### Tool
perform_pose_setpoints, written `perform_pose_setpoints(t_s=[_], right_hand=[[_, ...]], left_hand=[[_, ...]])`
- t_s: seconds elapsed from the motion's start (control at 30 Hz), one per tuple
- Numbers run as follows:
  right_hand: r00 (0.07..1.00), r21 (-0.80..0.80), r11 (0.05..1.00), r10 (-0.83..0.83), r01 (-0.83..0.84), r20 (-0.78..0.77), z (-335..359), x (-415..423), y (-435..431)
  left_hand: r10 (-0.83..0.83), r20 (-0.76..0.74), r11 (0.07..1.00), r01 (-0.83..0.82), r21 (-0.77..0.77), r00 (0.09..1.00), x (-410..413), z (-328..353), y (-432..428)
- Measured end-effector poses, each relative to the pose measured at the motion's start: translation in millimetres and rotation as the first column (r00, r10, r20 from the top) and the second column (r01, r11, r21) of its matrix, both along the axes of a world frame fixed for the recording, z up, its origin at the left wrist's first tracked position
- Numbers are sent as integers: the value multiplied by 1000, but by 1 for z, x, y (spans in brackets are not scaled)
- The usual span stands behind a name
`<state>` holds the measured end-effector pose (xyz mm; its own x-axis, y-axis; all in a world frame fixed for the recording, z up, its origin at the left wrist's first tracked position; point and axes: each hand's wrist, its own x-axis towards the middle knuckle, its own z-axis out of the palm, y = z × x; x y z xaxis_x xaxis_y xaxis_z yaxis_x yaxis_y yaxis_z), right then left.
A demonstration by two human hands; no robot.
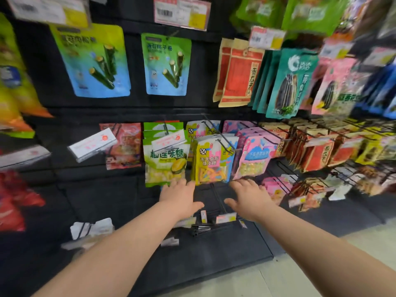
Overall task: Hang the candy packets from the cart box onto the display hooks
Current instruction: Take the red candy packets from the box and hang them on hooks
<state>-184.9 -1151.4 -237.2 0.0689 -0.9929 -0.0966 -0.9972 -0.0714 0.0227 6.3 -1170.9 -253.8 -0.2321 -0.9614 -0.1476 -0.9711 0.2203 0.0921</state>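
Both my hands reach toward the middle row of a black hook display. My left hand is open, fingers spread, just under a green durian candy packet. My right hand is open too, below the pink candy packets. Between them hangs a stack of yellow-and-blue gummy candy packets on a wire display hook. Neither hand holds anything. The cart box is out of view.
Seaweed roll packs and sunflower seed bags hang on the upper row. Red and orange packets crowd the hooks to the right. Bare hooks with price tags stick out under my hands. The pale floor lies at lower right.
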Motion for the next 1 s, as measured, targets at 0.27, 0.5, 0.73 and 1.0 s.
perform_pose_setpoints(t_s=[0.27, 0.5, 0.73, 1.0], right_hand=[[987, 22, 987, 158, -159, 35, 6, 26, 55], [941, 69, 940, 328, -333, 78, -8, 36, 118], [872, 107, 866, 480, -488, 96, -27, 74, 176], [802, 140, 789, 589, -598, 103, -26, 132, 225]], left_hand=[[151, -26, 988, -151, -13, 988, 29, 1, 78], [313, -7, 950, -313, 13, 950, 37, -9, 168], [455, 66, 887, -459, 56, 888, 65, -23, 260], [594, 47, 800, -596, 74, 803, 123, -32, 338]])
